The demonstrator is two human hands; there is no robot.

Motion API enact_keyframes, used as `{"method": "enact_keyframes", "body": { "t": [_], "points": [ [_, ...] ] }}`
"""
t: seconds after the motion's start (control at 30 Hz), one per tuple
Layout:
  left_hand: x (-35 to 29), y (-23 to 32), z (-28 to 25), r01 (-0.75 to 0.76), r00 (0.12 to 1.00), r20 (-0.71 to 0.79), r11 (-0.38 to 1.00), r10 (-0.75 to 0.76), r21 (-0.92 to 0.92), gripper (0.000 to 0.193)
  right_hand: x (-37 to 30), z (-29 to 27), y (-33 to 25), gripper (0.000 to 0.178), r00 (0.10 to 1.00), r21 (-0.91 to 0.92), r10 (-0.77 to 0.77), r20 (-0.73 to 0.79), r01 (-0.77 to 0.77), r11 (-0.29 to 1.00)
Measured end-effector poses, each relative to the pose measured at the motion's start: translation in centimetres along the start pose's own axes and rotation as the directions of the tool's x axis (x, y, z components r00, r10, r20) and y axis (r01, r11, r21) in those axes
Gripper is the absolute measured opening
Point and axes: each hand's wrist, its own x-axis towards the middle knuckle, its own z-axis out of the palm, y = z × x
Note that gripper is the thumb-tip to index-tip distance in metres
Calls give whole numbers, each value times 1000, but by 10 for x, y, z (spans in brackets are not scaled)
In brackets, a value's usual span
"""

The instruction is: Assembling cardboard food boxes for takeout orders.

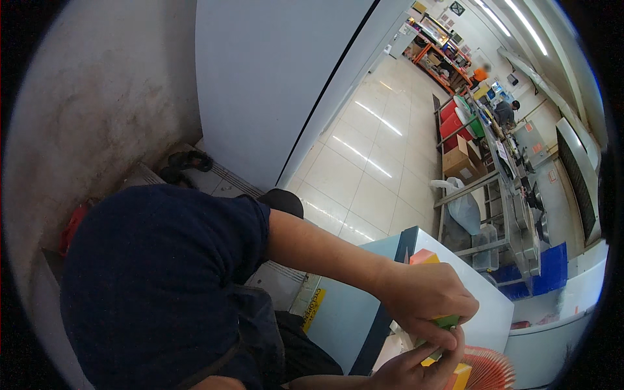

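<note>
My left hand (426, 300) reaches in from the upper side, its fingers closed around a small green and yellow piece (446, 321), probably card or packaging. Below it, my right hand (419, 369) meets the left at the fingertips, thumb and fingers pinched on the same piece. Most of that piece is hidden by my fingers. Just under the right hand shows a yellow and orange box (460, 376). Beside it lies a fanned row of thin reddish-orange folded pieces (487, 369). Another orange and yellow item (424, 257) rests behind my left wrist.
Under my hands is a white-topped chest-like unit (484, 292) with a pale blue side. A tall grey door or cabinet (260, 84) stands to the left. Metal tables (481, 185) with a cardboard box (463, 159) and bins line the right. A person (506, 112) is far off.
</note>
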Motion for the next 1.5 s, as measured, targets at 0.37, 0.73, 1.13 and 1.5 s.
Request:
{"method": "enact_keyframes", "body": {
  "t": [0.37,0.73,1.13,1.5],
  "points": [
    [-1,2,1,193,980,-55,981,-192,6,18,4,6,5,21,997,27,-71,-14,71,997],
    [-1,10,-8,-66,998,-2,994,66,-91,17,-11,-4,17,20,966,548,244,88,-252,798],
    [12,2,-31,-121,896,-378,947,234,299,16,-4,-10,38,51,789,594,535,304,-596,541],
    [-9,-10,38,-169,964,-217,985,157,-38,21,-3,33,52,48,798,424,548,-249,-419,803]
  ]
}}
